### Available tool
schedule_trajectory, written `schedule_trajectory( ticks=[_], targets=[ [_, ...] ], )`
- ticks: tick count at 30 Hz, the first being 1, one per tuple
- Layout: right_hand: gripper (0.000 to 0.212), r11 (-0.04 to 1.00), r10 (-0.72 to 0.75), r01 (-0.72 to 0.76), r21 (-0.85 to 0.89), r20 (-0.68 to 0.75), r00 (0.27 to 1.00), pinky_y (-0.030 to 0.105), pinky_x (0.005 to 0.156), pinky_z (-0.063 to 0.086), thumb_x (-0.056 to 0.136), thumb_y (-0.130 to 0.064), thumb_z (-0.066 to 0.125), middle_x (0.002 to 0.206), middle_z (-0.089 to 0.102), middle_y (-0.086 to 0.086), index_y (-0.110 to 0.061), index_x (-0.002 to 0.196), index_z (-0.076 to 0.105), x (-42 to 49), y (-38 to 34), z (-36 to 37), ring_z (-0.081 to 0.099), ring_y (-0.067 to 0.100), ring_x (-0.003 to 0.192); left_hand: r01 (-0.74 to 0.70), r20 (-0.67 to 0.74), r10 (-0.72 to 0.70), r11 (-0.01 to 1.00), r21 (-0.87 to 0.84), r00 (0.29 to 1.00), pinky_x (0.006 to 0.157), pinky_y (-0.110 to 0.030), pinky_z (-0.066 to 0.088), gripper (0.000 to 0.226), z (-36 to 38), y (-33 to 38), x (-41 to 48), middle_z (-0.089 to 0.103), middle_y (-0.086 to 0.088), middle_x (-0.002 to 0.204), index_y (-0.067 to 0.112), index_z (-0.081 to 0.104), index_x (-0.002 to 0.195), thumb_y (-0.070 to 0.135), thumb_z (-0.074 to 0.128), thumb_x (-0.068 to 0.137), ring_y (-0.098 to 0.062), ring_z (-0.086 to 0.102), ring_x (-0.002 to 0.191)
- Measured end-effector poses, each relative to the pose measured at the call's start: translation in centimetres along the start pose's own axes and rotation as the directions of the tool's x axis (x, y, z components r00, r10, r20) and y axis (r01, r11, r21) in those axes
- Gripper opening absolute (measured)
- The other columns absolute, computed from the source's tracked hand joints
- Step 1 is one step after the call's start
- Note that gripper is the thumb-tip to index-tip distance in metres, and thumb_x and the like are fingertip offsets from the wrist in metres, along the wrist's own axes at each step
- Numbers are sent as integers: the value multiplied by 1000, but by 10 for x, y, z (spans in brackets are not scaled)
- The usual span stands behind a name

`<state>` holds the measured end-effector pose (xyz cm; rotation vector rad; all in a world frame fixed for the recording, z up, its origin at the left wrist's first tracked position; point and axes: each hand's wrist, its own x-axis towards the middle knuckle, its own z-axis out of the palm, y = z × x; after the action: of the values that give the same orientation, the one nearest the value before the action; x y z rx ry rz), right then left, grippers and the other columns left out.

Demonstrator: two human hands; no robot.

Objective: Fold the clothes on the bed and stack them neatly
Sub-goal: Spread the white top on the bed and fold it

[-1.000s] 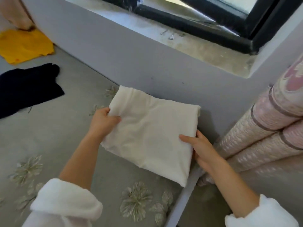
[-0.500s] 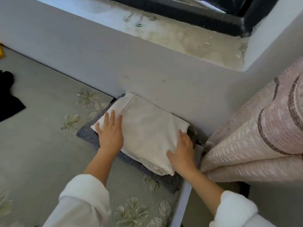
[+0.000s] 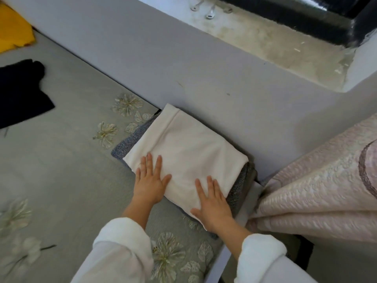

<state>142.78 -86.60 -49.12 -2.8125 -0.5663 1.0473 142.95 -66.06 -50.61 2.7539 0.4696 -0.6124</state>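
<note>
A folded cream garment (image 3: 187,152) lies on top of a folded blue-grey knit garment (image 3: 128,141), stacked at the bed's corner against the wall. My left hand (image 3: 152,180) rests flat on the cream garment's near left edge, fingers spread. On its near right corner, palm down, lies my right hand (image 3: 213,205). Neither hand grips the cloth. A black garment (image 3: 22,92) lies unfolded at the far left of the bed (image 3: 61,170). A yellow garment (image 3: 14,31) shows at the top left corner.
The grey wall (image 3: 183,64) runs directly behind the stack, with a window ledge (image 3: 275,45) above it. A rolled pink quilt (image 3: 318,184) stands to the right of the stack. The bed's edge (image 3: 220,258) runs along the lower right.
The cream garment went from being held in the air to lying on the blue-grey garment. Both hands have let go and slid to its near edge, flat on top.
</note>
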Motion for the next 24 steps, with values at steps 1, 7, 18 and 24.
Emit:
schedule_trajectory(
  ticks=[1, 7, 18, 24],
  targets=[
    [89, 1000, 3, -3, -13, 1, 1000, 38, 117, -6, 95, -52, 43, 154, -29, 15, -25, 148, -23, 0, -1, -2, -22, 31, 144, -8, 28, 8, 1000, 6, 1000, 117, -40, -8, 72, -6, 0, 0, -28, -7, 154, 23, -18, 148, 54, 22, 98, -25, -25, 143],
    [83, 1000, -14, 14, -21, -14, 1000, 41, 117, 12, 95, -52, 44, 159, -13, 14, -25, 152, -9, -9, 2, -22, -6, 29, 147, -14, 43, 17, 997, -75, 999, 118, -43, 0, 64, -23, 9, -27, -19, -5, 158, 25, -5, 152, 40, 30, 101, -24, -19, 145],
    [55, 974, -223, 211, -86, -169, 960, 38, 106, 33, 100, -40, 40, 151, 27, 7, -13, 146, 24, -73, -36, -30, 29, 26, 136, 142, -67, -173, 933, -332, 983, 116, -44, 11, 59, -25, -6, -161, -7, -3, 160, 25, 8, 152, 33, 36, 101, -25, -4, 147],
    [52, 906, -408, 387, -168, -109, 907, 38, 102, 36, 98, -37, 44, 143, 36, 9, -10, 140, 32, -146, -114, 15, 36, 27, 130, 349, -101, -440, 813, -466, 892, 118, -43, 12, 57, -1, -65, -300, 1, -7, 160, 21, 14, 151, 32, 36, 100, -27, 3, 146]
  ],
)
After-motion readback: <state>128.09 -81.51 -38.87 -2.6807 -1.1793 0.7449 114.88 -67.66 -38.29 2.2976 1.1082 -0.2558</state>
